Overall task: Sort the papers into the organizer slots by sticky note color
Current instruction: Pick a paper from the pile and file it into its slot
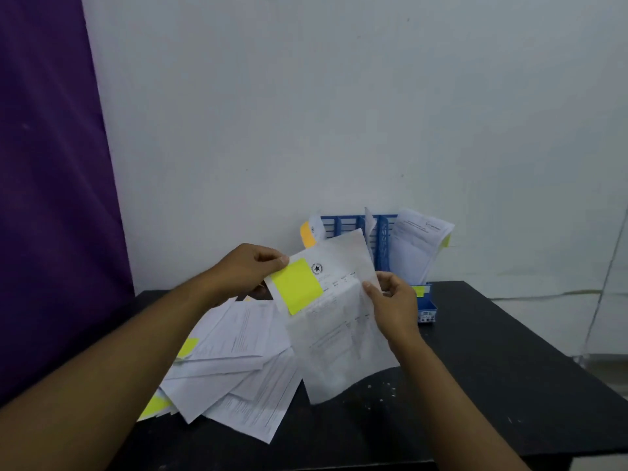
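Both arms reach forward over the table (475, 385), hands apart. The left hand (248, 270) pinches the top corner of a sheet (343, 328) and the right hand (390, 300) grips its right edge, holding it tilted above a loose pile (238, 368). A yellow note (297, 285) sticks by the pinched corner. Behind, the blue organizer (380, 246) holds papers (418, 246) in its right slot.

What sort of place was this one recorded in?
Likely a plain office or home desk corner: a black table stands against a bare white wall, with a blue file organizer holding papers in its slots and a loose pile of printed papers beside it.
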Available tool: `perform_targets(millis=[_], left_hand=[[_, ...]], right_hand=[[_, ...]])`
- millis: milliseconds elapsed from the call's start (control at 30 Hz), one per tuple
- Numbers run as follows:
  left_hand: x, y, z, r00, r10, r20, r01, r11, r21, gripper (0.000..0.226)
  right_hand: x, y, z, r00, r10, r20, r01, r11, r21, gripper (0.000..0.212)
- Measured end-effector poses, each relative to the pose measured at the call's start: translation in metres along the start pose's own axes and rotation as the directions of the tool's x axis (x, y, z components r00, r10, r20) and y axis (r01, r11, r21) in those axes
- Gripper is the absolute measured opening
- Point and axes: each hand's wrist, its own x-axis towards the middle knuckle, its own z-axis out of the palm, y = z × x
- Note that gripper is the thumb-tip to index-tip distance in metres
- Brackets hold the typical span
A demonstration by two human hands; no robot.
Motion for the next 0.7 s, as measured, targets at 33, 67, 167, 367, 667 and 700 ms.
perform_targets(millis=[33,67,167,367,667,700], left_hand=[[0.005,0.009,0.006,1.000,-0.001,0.022,0.000,0.999,0.042,0.023],[0.008,0.017,0.011,1.000,0.010,0.017,-0.011,0.998,0.068,0.023],[0.019,0.045,0.035,0.995,0.081,-0.059,-0.079,0.996,0.038,0.020],[0.052,0.077,0.080,0.952,0.089,-0.292,-0.127,0.985,-0.115,0.017],[0.085,0.103,0.126,0.896,0.087,-0.436,-0.184,0.965,-0.185,0.019],[0.089,0.105,0.131,0.902,0.088,-0.422,-0.190,0.960,-0.205,0.014]], right_hand=[[0.001,0.002,-0.007,0.999,-0.008,-0.041,0.007,1.000,-0.023,0.019],[0.000,0.004,-0.010,0.996,-0.038,-0.082,0.033,0.998,-0.062,0.025],[-0.004,0.010,-0.020,0.955,-0.234,-0.185,0.190,0.955,-0.225,0.040],[-0.023,0.005,-0.028,0.907,-0.402,-0.127,0.285,0.806,-0.519,0.067],[-0.003,0.016,-0.034,0.961,-0.274,0.018,0.204,0.668,-0.716,0.048],[0.006,0.019,-0.036,0.963,-0.268,-0.008,0.181,0.675,-0.715,0.046]])
